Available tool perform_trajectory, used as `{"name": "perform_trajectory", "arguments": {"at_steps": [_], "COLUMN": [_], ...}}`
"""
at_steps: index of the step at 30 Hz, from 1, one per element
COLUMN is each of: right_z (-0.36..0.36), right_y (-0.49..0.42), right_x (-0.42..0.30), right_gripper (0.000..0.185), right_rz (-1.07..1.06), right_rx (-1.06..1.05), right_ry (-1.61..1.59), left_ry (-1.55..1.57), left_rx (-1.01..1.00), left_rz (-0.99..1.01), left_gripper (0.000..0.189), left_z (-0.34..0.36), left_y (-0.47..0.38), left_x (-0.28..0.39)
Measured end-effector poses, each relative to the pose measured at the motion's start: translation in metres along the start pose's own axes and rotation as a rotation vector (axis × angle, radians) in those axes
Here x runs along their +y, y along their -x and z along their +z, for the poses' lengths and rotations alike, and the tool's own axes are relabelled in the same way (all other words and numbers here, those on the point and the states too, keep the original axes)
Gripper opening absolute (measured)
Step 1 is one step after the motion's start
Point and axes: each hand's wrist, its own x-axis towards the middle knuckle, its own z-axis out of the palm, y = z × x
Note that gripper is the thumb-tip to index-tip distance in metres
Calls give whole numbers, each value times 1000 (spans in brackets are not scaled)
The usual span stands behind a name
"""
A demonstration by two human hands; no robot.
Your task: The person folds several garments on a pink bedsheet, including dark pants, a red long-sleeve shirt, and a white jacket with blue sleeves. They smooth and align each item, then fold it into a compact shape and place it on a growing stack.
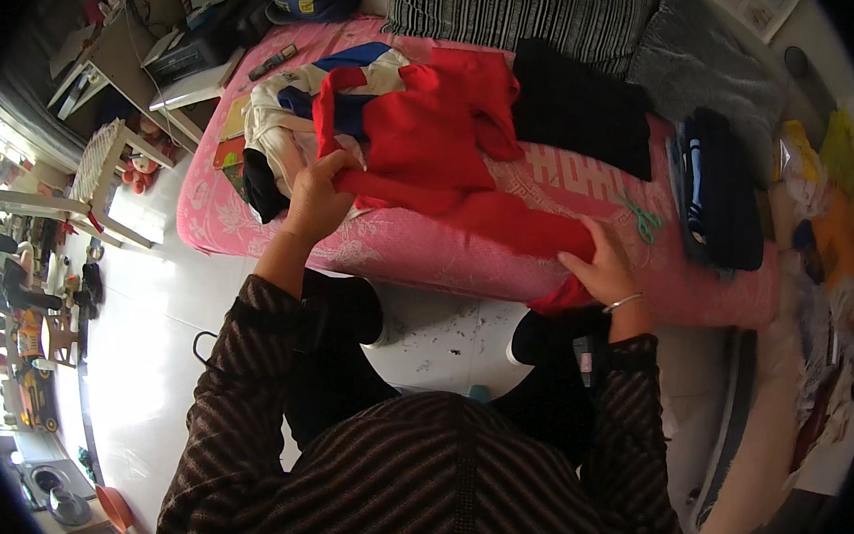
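Note:
A red long-sleeved garment (pixel 426 139) lies spread over the pink patterned cover (pixel 428 256) in front of me. My left hand (pixel 320 194) pinches its near left edge. At the right, my right hand (pixel 608 265) grips the near right end of the cloth, and a red piece droops below it over the seat's edge. Beneath the garment's left side is a heap of white and blue clothing (pixel 278 108), with a black cloth (pixel 264 183) at its near end. A black folded garment (pixel 578 109) rests beyond the red one, to the right.
Green-handled scissors (pixel 645 220) lie right of my right hand. Farther right are folded dark clothes (pixel 730 193). A remote control (pixel 272 63) sits at the back left. Striped (pixel 522 11) and grey cushions (pixel 702 66) line the back. A white stool (pixel 95 181) stands left.

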Motion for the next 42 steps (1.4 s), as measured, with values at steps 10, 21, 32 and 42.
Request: {"name": "perform_trajectory", "arguments": {"at_steps": [10, 21, 32, 42], "right_z": [108, -37, -51, -74], "right_y": [-46, -69, -11, 43], "right_x": [-9, -47, -173, -153], "right_gripper": [69, 24, 33, 61], "right_rz": [281, 6, -486, -349], "right_rx": [59, 619, 72, 81], "right_ry": [102, -1163, -845, -1082], "left_ry": [-15, 113, 299, 389], "left_rx": [-43, -346, -171, -197], "left_rz": [110, 266, 611, 313], "left_gripper": [28, 28, 82, 9], "left_z": [-28, -79, -46, -46], "left_y": [14, 41, -15, -25], "left_x": [71, 156, 230, 263]}}
